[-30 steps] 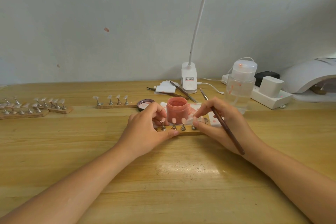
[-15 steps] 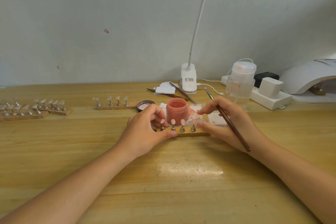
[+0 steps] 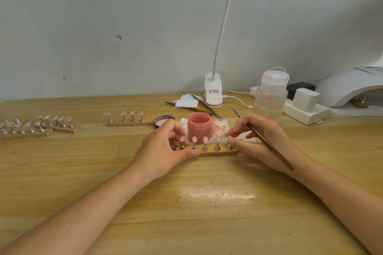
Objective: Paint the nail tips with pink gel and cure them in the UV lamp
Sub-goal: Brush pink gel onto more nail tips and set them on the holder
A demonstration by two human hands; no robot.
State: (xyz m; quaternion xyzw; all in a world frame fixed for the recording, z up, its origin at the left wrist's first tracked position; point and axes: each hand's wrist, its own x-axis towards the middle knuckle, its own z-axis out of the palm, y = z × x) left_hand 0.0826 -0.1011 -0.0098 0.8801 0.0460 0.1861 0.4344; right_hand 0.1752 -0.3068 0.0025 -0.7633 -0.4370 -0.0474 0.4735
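At centre frame a wooden strip (image 3: 209, 152) carrying five small metal stands with nail tips (image 3: 200, 139) was gripped at its left end by the left hand (image 3: 165, 151), thumb on the near edge and fingers curled over the far side. The right hand (image 3: 261, 141) held a brush (image 3: 269, 145) tucked between thumb and fingers, while its fingertips pinched at the rightmost tip (image 3: 229, 137). The middle tips appeared pink; whether the end ones were coated could not be told.

Wet gel was judged likely to be smeared if a finger brushed a painted face, since both hands sat right against the tips. A stand might be toppled or a tip popped off by too firm a pinch. The open pink gel jar (image 3: 199, 128) stood just behind the strip and could be knocked when the strip was lifted. The brush end, angled back toward the wrist, could drag across the table (image 3: 207, 203).

The UV lamp (image 3: 350, 89) sat at the right edge of the frame, well apart. Between it and the strip stood a pump bottle (image 3: 270, 95) and a power strip (image 3: 304, 109) with adapters, which would need to be skirted. A stained tissue (image 3: 222, 129) lay under the jar, its lid (image 3: 163, 120) just left. More strips of tips (image 3: 128, 119) lay at middle left, and a clip lamp (image 3: 213, 93) and spare brushes behind.
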